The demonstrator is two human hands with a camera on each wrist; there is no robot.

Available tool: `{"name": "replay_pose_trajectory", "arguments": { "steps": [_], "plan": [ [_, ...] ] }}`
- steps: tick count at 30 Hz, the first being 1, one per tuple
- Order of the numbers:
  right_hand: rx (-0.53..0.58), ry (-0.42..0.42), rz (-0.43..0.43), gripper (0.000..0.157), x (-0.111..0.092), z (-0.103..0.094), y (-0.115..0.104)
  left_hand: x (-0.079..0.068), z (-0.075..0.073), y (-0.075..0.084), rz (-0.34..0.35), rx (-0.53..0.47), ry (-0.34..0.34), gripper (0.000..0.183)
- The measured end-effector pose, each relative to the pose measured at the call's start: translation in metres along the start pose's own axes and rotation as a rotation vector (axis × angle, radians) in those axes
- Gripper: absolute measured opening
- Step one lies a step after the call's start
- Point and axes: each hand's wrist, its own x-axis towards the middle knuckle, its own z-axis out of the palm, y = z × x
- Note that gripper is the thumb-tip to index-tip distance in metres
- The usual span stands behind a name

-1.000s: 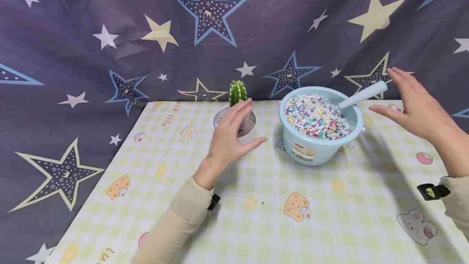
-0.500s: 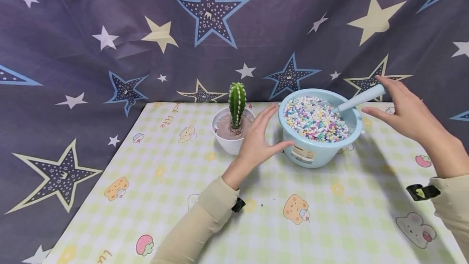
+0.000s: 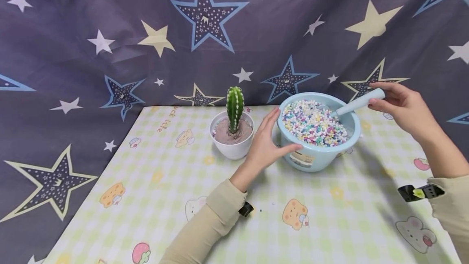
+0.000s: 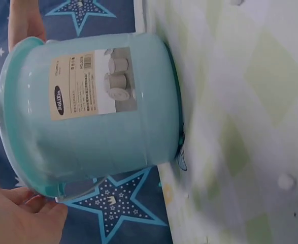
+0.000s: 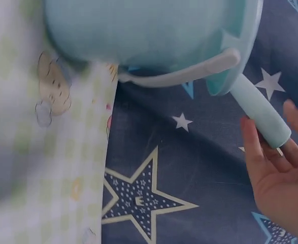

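Observation:
A light blue bucket (image 3: 311, 160), filled with small multicoloured beads (image 3: 315, 123), stands on the table. A light blue handle (image 3: 360, 102) of some tool slants out of the beads over the right rim; its other end is buried. My left hand (image 3: 265, 146) is at the bucket's left side, fingers along the rim and thumb extended in front. In the left wrist view its fingertips (image 4: 34, 201) meet the rim. My right hand (image 3: 408, 107) is around the handle's end. In the right wrist view some fingers bend behind the handle, while one digit stands apart from it.
A green cactus (image 3: 234, 111) in a white pot (image 3: 234, 150) stands just left of my left hand. The bucket's pale carrying handle (image 5: 184, 73) hangs at its side. A star-patterned dark curtain (image 3: 146, 7) hangs behind the checked tablecloth (image 3: 161, 199).
My left hand has moved right, from in front of the cactus to the bucket's rim. My right hand has moved left and down to the tool's handle, its fingers drawing in.

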Motion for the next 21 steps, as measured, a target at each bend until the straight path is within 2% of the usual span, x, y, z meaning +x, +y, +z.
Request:
{"name": "replay_pose_trajectory", "arguments": {
  "steps": [2,4,6,8,15,21],
  "plan": [
    [0.218,-0.004,0.001,0.036,0.001,0.001,0.001,0.000,0.002,0.000,-0.023,-0.016,-0.010,0.112],
    [0.368,0.002,-0.002,0.033,0.001,0.002,0.000,0.000,0.004,0.000,-0.044,-0.036,-0.015,0.113],
    [0.414,0.021,0.000,0.031,0.001,0.004,-0.003,0.000,0.005,0.000,-0.055,-0.047,-0.016,0.115],
    [0.393,0.044,-0.006,0.031,0.002,0.005,-0.007,0.000,0.006,0.000,-0.060,-0.063,-0.014,0.116],
    [0.141,0.106,-0.068,0.030,0.006,0.003,-0.023,0.000,0.007,0.000,-0.053,-0.082,-0.011,0.116],
    [0.008,0.151,-0.122,0.031,0.006,-0.007,-0.035,0.001,0.005,0.000,-0.048,-0.065,-0.016,0.116]
  ]
}}
